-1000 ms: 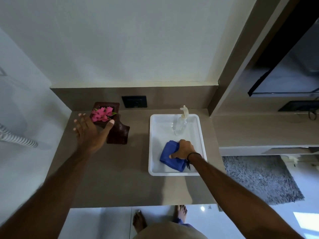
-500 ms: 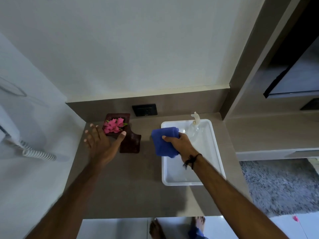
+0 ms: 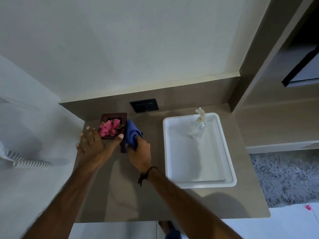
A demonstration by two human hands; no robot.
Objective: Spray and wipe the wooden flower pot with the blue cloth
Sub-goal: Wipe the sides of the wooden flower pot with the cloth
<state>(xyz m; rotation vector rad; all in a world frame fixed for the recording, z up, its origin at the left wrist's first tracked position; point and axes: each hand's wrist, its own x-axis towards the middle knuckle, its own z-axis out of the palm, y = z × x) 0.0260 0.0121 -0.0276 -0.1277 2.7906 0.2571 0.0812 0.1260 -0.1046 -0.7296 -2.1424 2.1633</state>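
The dark wooden flower pot [image 3: 113, 116] stands at the counter's back left, filled with pink flowers [image 3: 110, 127]. My left hand [image 3: 96, 147] rests against its near left side, fingers spread and thumb on the front rim. The blue cloth [image 3: 132, 133] is pressed to the pot's right side, gripped by my right hand [image 3: 139, 152]. A clear spray bottle [image 3: 198, 126] with a cream trigger lies in the white tray [image 3: 227, 163] to the right.
A black wall socket [image 3: 144, 105] sits on the backsplash behind the pot. A white coiled cord [image 3: 29, 163] hangs on the wall at left. The brown counter [image 3: 120, 195] ends near me; a grey rug [image 3: 284, 176] lies on the floor at right.
My right hand lifted the blue cloth out of the white tray and carried it left onto the pot's right side. My left hand closed in against the pot.
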